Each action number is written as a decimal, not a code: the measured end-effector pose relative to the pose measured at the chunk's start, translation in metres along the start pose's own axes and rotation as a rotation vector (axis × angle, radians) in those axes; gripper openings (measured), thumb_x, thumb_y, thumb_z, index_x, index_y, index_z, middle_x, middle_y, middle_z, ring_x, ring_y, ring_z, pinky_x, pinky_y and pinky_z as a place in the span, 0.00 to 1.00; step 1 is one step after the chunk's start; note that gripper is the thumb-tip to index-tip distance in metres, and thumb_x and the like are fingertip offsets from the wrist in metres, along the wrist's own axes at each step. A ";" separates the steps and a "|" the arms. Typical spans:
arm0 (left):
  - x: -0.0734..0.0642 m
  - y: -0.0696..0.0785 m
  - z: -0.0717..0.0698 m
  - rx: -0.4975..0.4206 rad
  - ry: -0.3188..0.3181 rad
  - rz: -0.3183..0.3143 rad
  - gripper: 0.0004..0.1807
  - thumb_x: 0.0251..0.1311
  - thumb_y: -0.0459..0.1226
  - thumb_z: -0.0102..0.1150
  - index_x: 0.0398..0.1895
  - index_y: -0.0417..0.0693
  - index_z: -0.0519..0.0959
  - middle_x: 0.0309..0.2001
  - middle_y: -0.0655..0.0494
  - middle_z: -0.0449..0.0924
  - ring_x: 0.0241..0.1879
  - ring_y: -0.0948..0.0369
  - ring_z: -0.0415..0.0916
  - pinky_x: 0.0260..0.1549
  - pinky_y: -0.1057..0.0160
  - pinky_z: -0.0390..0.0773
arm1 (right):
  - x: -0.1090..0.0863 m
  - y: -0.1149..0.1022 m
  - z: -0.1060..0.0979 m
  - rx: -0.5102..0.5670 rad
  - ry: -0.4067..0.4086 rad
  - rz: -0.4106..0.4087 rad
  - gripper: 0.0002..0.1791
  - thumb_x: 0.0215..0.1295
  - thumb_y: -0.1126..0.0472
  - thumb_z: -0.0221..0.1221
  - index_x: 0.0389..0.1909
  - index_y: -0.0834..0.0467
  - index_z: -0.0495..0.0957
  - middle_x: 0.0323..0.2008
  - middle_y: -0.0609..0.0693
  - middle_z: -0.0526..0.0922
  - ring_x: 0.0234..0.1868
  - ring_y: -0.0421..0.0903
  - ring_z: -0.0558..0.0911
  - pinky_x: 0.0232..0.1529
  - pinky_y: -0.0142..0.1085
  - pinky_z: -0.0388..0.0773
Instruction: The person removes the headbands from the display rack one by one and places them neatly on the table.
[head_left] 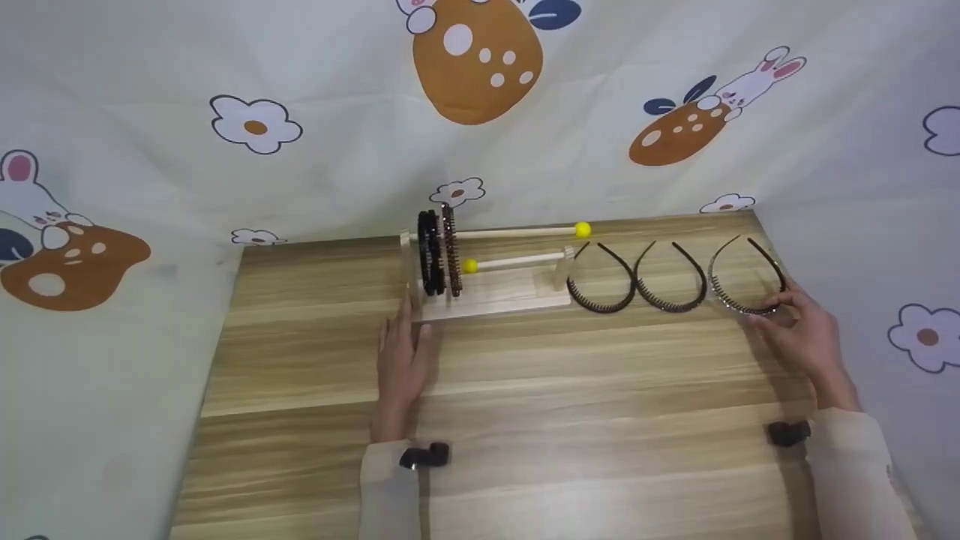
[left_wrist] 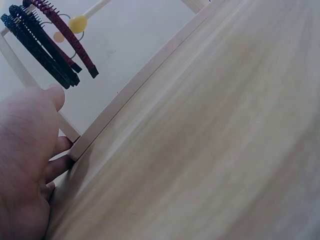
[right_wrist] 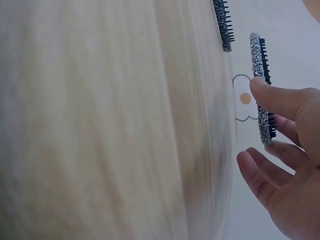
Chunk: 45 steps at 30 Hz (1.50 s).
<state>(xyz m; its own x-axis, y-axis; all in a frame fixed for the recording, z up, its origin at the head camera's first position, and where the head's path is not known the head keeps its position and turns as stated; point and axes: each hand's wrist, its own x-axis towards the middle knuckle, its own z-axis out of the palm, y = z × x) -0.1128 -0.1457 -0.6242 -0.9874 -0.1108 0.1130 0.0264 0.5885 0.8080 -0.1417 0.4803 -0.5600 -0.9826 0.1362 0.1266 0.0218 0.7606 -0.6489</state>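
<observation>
My right hand [head_left: 810, 334] pinches a headband with silver glitter and comb teeth [right_wrist: 260, 95] between thumb and fingers, at the right end of a row of headbands. At the near left corner of a wooden headband stand [head_left: 495, 300], my left hand [head_left: 401, 367] has its fingers extended against the stand's side; the wrist view shows the fingertips at that corner. Several headbands hang on the stand's back rod [head_left: 517, 234], close to its left upright: black ones [head_left: 427, 255] and a reddish-brown one [head_left: 451, 255]. The front rod [head_left: 517, 262] bears none.
Two dark toothed headbands, one in the middle [head_left: 671, 306] and one at the left [head_left: 604, 308], lie between the stand and my right hand. Yellow balls cap the rods. A patterned cloth [head_left: 337, 180] borders the wooden table [head_left: 570, 420] behind and at the sides.
</observation>
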 end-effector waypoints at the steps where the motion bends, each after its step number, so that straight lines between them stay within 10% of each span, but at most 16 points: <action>1: 0.000 0.000 0.000 0.001 0.000 0.002 0.38 0.89 0.48 0.44 0.92 0.45 0.51 0.87 0.40 0.57 0.87 0.34 0.49 0.88 0.40 0.35 | 0.001 0.001 0.000 0.002 -0.007 0.010 0.18 0.65 0.70 0.77 0.50 0.70 0.81 0.83 0.71 0.61 0.78 0.84 0.62 0.82 0.71 0.56; 20: -0.001 0.002 -0.001 -0.008 -0.012 -0.044 0.37 0.89 0.49 0.45 0.92 0.48 0.51 0.88 0.40 0.56 0.87 0.30 0.42 0.87 0.33 0.37 | 0.008 0.016 0.000 -0.031 -0.094 0.041 0.19 0.69 0.67 0.75 0.54 0.72 0.81 0.76 0.79 0.68 0.76 0.83 0.66 0.81 0.71 0.58; 27: -0.001 -0.002 0.000 -0.018 0.009 0.026 0.37 0.89 0.50 0.43 0.92 0.44 0.52 0.86 0.39 0.59 0.86 0.32 0.49 0.88 0.39 0.35 | 0.008 0.017 0.001 -0.066 -0.094 -0.031 0.21 0.67 0.67 0.76 0.57 0.71 0.84 0.57 0.74 0.86 0.67 0.74 0.78 0.70 0.32 0.67; 34: 0.000 -0.002 0.001 -0.017 0.013 0.044 0.38 0.89 0.53 0.40 0.92 0.44 0.51 0.87 0.40 0.58 0.86 0.36 0.53 0.88 0.41 0.35 | 0.010 0.016 0.001 -0.036 -0.126 -0.026 0.27 0.66 0.70 0.76 0.63 0.72 0.81 0.65 0.80 0.78 0.73 0.81 0.70 0.79 0.71 0.61; 45: -0.001 -0.001 0.001 -0.006 0.008 0.009 0.37 0.89 0.49 0.43 0.91 0.42 0.52 0.86 0.37 0.59 0.86 0.33 0.48 0.88 0.38 0.35 | 0.008 0.013 0.002 -0.025 -0.116 -0.063 0.31 0.63 0.70 0.77 0.64 0.75 0.78 0.74 0.90 0.59 0.76 0.90 0.56 0.79 0.80 0.48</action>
<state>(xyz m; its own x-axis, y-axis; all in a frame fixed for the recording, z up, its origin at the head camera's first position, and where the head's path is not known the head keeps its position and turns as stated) -0.1124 -0.1455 -0.6252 -0.9858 -0.1122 0.1250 0.0362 0.5849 0.8103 -0.1497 0.4903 -0.5692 -0.9969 0.0143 0.0777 -0.0374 0.7809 -0.6236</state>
